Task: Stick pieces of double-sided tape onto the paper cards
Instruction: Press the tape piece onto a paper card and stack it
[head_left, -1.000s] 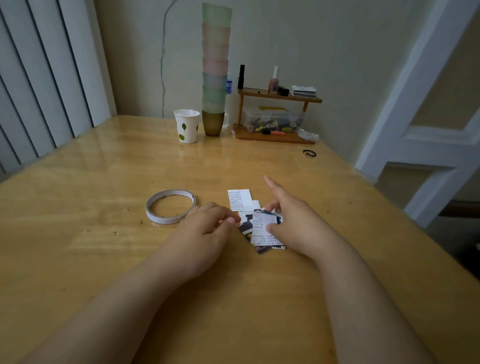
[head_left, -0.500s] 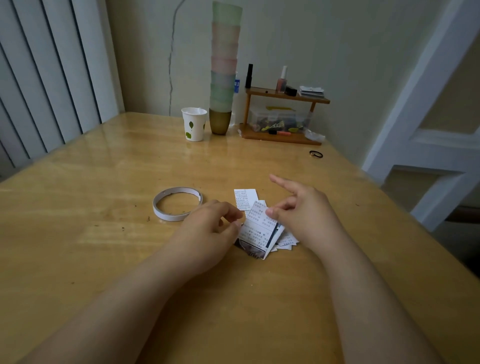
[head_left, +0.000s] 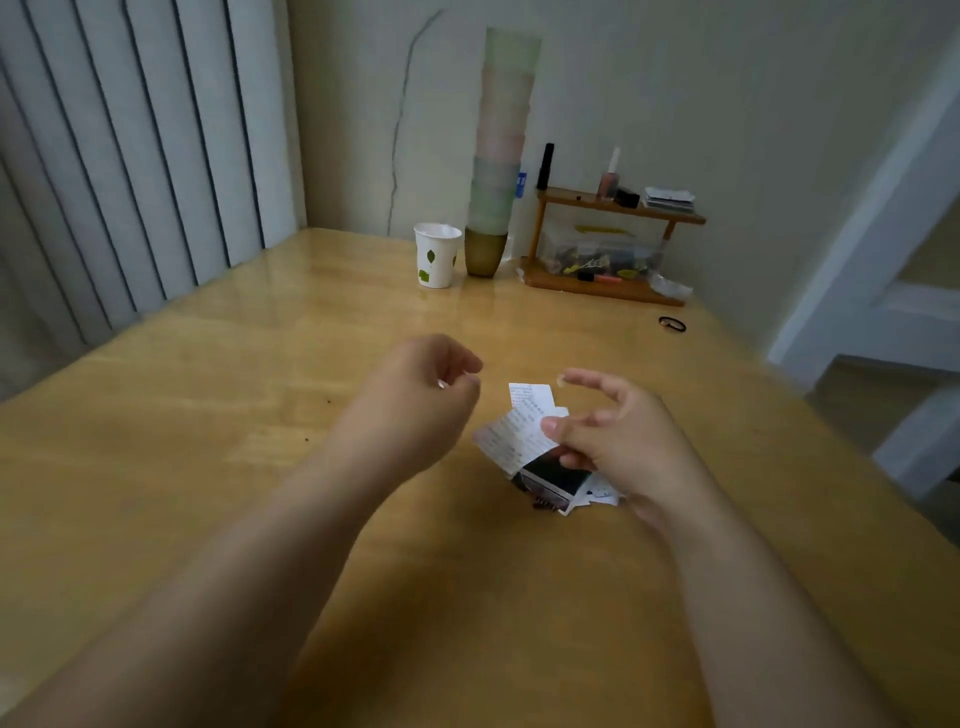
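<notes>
I see worktop (head_left: 182, 467). Paper cup (head_left: 437, 255) and tall stacked cups (head_left: 498, 156) far back. Left hand (head_left: 415, 400) raised, fingers curled, grip contents unclear. Paper cards (head_left: 524, 436) heaped centre; right hand (head_left: 608, 436) pinches one, forefinger extended. Wooden shelf (head_left: 613, 244), black hair tie (head_left: 672, 323) far right.

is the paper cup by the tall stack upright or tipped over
Upright. The paper cup stands on its base on the table, its open rim facing up, just left of the tall stack of cups. Whether it holds anything cannot be told.
</notes>
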